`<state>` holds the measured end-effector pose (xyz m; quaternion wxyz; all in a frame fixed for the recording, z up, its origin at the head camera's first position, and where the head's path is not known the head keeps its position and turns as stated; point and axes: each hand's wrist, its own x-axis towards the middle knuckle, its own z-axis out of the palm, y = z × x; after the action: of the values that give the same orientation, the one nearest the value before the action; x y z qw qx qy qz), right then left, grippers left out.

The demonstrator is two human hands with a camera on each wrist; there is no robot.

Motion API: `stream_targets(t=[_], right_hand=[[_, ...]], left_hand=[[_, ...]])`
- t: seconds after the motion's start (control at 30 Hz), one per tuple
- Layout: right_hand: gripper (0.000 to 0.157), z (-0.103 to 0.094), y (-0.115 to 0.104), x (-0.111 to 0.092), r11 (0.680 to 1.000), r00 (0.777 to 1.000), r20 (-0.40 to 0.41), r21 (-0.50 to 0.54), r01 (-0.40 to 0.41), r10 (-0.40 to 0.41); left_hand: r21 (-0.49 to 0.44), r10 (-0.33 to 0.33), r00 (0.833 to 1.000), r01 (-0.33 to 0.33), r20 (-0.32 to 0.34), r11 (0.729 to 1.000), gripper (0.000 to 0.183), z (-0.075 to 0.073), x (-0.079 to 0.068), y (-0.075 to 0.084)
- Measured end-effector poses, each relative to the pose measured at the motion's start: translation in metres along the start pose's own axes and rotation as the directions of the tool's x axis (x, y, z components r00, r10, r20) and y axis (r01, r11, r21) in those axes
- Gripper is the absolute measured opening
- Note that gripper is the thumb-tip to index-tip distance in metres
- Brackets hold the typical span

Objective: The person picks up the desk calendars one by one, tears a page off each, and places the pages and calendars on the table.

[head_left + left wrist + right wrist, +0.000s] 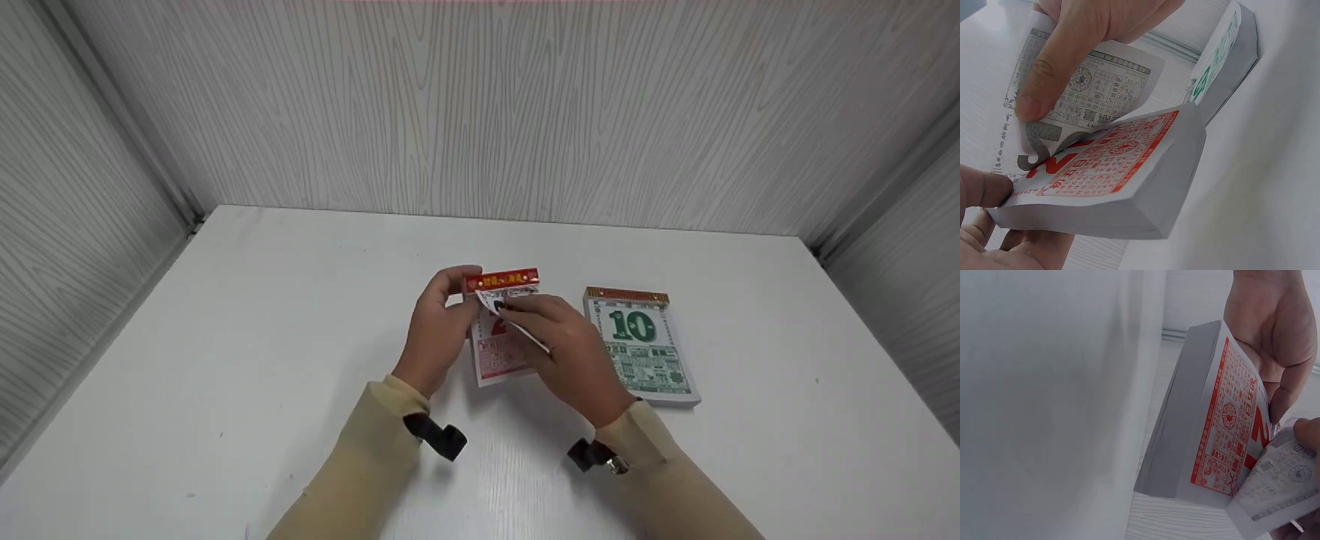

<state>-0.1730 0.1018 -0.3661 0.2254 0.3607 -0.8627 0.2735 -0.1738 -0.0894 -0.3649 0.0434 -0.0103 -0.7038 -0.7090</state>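
Head view takes in the whole scene: the left hand (441, 334) grips a calendar pad (491, 367) by its left side, up near the top, while the right hand (570, 345) pinches a loose sheet (487, 301) lifted from its face. So the pad sits between the two hands. Only from up there can I make out the red header strip (501, 280) with gold characters, just beyond the right hand's fingertips. To the right of that hand, partly hidden by it, a second calendar (641, 352) with a green 10 lies on the counter (300, 285).

Left wrist view adds what the head camera misses: the left fingers reach beneath the thick pad with the thumb on top, and the right thumb presses on the sheet's grey print. Right wrist view shows a large red 2 and part of another digit, with the left palm on the pad's far side; there the right hand is cut off by the picture's edge.
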Motion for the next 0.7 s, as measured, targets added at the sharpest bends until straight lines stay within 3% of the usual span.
stream_targets(t=[0.27, 0.7], right_hand=[[0.046, -0.0018, -0.0016, -0.0028, 0.999, 0.999, -0.011, 0.021, -0.047, 0.047], [0.041, -0.0020, -0.0039, -0.0020, 0.988, 0.990, -0.018, 0.073, -0.135, 0.137]], left_hand=[[-0.033, -0.020, 1.000, 0.020, 0.018, 0.999, 0.041, -0.0009, -0.0004, 0.0003], [-0.059, -0.016, 0.998, 0.020, 0.060, 0.998, 0.040, -0.0021, -0.0010, -0.0023]])
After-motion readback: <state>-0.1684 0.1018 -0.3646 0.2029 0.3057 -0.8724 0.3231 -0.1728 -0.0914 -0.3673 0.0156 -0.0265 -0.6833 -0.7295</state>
